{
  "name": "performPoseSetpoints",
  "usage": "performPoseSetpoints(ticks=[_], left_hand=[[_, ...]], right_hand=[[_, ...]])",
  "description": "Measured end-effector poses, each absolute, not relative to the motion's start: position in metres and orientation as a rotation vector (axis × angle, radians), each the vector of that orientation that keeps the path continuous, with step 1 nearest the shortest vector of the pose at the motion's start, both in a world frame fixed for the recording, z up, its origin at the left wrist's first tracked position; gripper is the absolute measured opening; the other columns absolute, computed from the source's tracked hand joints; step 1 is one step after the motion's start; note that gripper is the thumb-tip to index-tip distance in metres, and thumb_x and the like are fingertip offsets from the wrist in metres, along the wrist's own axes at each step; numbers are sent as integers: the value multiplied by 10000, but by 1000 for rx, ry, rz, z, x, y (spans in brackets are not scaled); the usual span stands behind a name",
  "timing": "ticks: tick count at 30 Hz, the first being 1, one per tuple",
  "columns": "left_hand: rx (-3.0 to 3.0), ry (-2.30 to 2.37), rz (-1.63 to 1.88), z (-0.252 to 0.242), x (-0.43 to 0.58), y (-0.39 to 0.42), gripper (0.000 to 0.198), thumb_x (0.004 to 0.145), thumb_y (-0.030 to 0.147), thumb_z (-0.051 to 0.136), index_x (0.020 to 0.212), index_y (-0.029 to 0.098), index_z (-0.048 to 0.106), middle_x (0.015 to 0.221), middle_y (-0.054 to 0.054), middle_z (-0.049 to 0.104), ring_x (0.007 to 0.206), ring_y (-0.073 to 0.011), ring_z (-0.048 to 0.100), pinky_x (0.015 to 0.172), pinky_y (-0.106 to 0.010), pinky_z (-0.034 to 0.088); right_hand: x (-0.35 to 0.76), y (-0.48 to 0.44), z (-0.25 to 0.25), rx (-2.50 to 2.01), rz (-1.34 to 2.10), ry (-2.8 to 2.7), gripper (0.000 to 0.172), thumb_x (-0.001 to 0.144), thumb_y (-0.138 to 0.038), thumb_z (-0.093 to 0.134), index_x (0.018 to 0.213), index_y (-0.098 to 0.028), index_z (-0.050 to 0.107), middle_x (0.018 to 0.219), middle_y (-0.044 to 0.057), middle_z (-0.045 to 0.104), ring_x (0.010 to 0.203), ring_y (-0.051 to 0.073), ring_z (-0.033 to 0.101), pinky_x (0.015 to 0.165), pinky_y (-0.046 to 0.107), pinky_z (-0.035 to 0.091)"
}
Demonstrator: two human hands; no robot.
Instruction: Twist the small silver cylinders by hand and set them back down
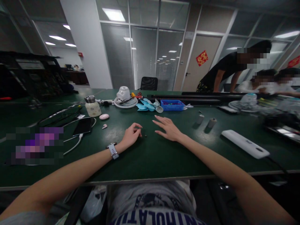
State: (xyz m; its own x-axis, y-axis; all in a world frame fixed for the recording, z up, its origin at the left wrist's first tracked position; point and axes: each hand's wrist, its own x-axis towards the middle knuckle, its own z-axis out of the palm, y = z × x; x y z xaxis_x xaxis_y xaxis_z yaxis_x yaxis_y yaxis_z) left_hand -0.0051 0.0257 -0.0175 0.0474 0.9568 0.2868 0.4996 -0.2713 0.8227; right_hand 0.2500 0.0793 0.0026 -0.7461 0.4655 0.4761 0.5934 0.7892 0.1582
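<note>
My left hand (132, 136) rests low over the green table (150, 165), its fingers loosely curled with a gap at the thumb and nothing visible between them. Just right of its fingertips lies a tiny dark piece (145, 135), too small to name. My right hand (169, 128) is spread palm-down above the tabletop, holding nothing. Beyond the hands are light-blue fan blades (146, 105) and a blue tray (172, 105) with small parts in it. Two silvery cylinders (200, 119) stand to the right of my right hand.
At the back sits a white fan housing with its grille (125, 101). Leftward are a flask (92, 106), a pink case (104, 116), an earbud (104, 126) and a cabled phone (83, 126). A white power strip (245, 143) lies right. People are at the far right.
</note>
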Motion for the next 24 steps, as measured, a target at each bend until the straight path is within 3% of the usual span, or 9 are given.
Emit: performPoseSetpoints(ticks=[4, 8, 18, 24], left_hand=[[1834, 1436, 1161, -17, -5, 26, 192, 839, 330, 471, 978, 210, 530, 638, 25, 634, 606, -162, 614, 604, -274, 441], [1833, 1448, 1144, -14, -3, 23, 193, 833, 341, 471, 955, 208, 540, 637, 22, 641, 599, -163, 612, 598, -275, 436], [1836, 1439, 1155, -16, -4, 24, 191, 822, 341, 473, 947, 214, 544, 629, 23, 642, 580, -161, 602, 587, -272, 420], [1827, 1456, 1132, -14, -4, 23, 196, 814, 324, 476, 949, 207, 555, 650, 14, 658, 594, -161, 609, 584, -272, 428]], right_hand=[[218, 60, -7, -659, -313, -2695, 492, 962, -470, 417, 1432, -326, 437, 1604, 47, 144, 1465, 257, 140, 1155, 504, 177], [216, 57, -6, -640, -282, -2703, 396, 954, -446, 454, 1335, -385, 544, 1606, 9, 139, 1469, 266, 117, 1162, 523, 135], [226, 62, -2, -672, -230, -2573, 166, 858, -382, 635, 958, -346, 762, 1485, 12, 427, 1420, 284, 270, 1137, 560, 195], [311, 104, 38, -931, -391, -2504, 168, 882, -331, 603, 924, -282, 758, 1383, 51, 542, 1322, 269, 430, 1069, 511, 304]])
